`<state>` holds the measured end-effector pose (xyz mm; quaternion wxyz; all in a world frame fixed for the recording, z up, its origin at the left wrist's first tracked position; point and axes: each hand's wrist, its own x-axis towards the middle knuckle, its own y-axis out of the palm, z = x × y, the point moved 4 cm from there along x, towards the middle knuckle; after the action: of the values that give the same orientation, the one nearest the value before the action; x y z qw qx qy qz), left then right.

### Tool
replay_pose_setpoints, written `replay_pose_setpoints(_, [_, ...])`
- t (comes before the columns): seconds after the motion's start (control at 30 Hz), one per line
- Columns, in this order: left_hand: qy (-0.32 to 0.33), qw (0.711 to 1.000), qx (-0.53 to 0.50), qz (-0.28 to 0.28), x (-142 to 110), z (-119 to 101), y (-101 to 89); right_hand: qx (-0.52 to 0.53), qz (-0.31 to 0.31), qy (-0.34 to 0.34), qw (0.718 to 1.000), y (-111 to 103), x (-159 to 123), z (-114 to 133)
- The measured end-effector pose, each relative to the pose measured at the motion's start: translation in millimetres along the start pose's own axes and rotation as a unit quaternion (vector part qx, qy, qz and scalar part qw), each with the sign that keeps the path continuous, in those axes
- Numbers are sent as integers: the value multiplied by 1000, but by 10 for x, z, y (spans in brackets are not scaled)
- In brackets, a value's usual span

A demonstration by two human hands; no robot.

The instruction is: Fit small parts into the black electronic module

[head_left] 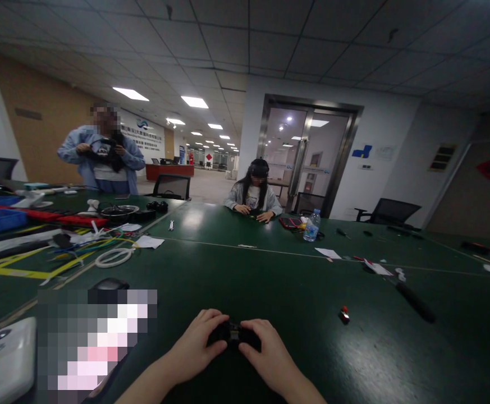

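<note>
Head view, small black object [234, 335] grasped at one end by left hand [205, 338], at the other by right hand [265, 349], held over the near part of green table [295, 297], small red-topped item [344, 316] seen to the right.

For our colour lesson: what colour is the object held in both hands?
The held object is mostly black, shown in the head view.

1. I'm in an office that doubles as a workshop.
2. Beyond me I see a lettered wall sign [143, 139], a red desk [173, 171], glass double doors [282, 134] and ceiling light panels [195, 102].
3. A mesh-backed chair [392, 211] stands by my green table [211, 275], which bears loose cables [114, 258].
</note>
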<state>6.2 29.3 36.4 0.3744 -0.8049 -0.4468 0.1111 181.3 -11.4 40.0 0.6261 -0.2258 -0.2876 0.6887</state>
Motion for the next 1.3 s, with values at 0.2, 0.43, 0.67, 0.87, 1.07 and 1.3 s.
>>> replay_pose_setpoints(0.2, [-15,1000,-4,-6,10,-3,-7,-5,-13,-16,1000,-13,-1,23])
replay_pose_setpoints(0.43, [-27,999,29,-11,6,4,-3,16,-21,-7,1000,8,-3,-39])
replay_pose_setpoints(0.67, [-37,997,67,-19,15,-5,-25,23,-16,3,1000,-14,-18,-9])
replay_pose_setpoints(0.87, [-45,996,75,-5,13,-55,-44,19,-13,10,1000,-19,-18,9])
replay_pose_setpoints(1.07, [-36,997,71,-4,11,-32,-39,29,-13,13,999,-24,-22,5])
replay_pose_setpoints(1.3, [-17,998,63,-19,3,-15,-19,19,-25,-7,999,1,-4,-22])
